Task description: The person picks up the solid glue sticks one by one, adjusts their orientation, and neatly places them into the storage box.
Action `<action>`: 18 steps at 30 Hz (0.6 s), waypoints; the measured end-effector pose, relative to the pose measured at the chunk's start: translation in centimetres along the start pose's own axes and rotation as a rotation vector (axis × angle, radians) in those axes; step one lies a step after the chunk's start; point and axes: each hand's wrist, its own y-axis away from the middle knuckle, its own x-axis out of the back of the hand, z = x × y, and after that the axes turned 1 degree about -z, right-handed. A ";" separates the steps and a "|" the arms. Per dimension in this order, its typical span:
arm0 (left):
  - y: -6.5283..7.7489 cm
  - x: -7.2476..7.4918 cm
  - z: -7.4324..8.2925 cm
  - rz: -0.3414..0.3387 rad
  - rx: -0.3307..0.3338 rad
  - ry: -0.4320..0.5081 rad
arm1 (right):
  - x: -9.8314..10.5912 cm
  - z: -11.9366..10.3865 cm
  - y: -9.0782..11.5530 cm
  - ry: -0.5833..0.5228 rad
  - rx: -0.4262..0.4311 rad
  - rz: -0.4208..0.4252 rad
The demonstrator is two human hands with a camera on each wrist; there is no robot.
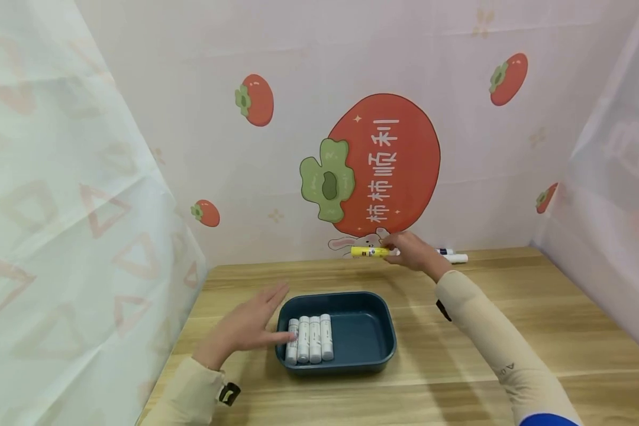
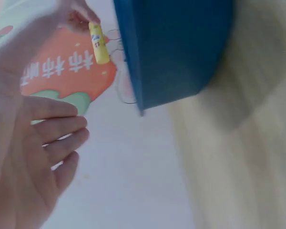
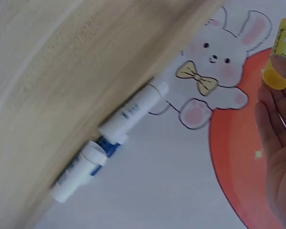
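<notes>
My right hand (image 1: 411, 251) pinches a yellow glue stick (image 1: 370, 252) between thumb and fingers, held up in front of the back wall. The stick's printed label shows in the right wrist view, at the fingertips of the same hand (image 3: 281, 119). A dark blue tray (image 1: 359, 337) stands on the table, with several white glue sticks (image 1: 309, 339) lined up side by side in its left half. Fingers straight and spread, my left hand (image 1: 247, 325) is at the tray's left side, its thumb overlapping the leftmost white stick. In the left wrist view that hand (image 2: 43, 148) holds nothing.
Behind my right hand, white glue sticks (image 3: 133, 110) and a dark blue piece (image 3: 107, 145) lie along the table's back edge. A printed cloth wall (image 1: 277, 177) rises behind the wooden table (image 1: 420, 378), and sheets (image 1: 74, 236) hang at both sides.
</notes>
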 end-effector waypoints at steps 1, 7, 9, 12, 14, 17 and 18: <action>-0.3 0.4 0.1 0.029 -0.008 -0.021 | 0.3 -0.2 0.2 -0.004 0.008 0.006; -2.6 2.4 0.8 0.236 -0.024 -0.061 | 2.3 -1.7 1.4 -0.031 0.061 0.007; -3.5 2.8 1.1 0.290 -0.030 -0.057 | 2.8 -2.5 1.8 -0.039 0.078 0.001; -4.8 3.3 1.6 0.341 -0.042 -0.054 | 3.6 -3.9 2.3 -0.030 0.125 0.000; -5.6 3.4 2.0 0.358 -0.064 -0.065 | 3.9 -4.8 2.6 -0.017 0.174 0.009; -6.6 3.5 2.6 0.362 -0.115 -0.084 | 4.2 -6.3 3.1 0.006 0.244 0.021; -6.9 3.4 2.9 0.354 -0.133 -0.090 | 4.2 -6.8 3.3 0.013 0.262 0.024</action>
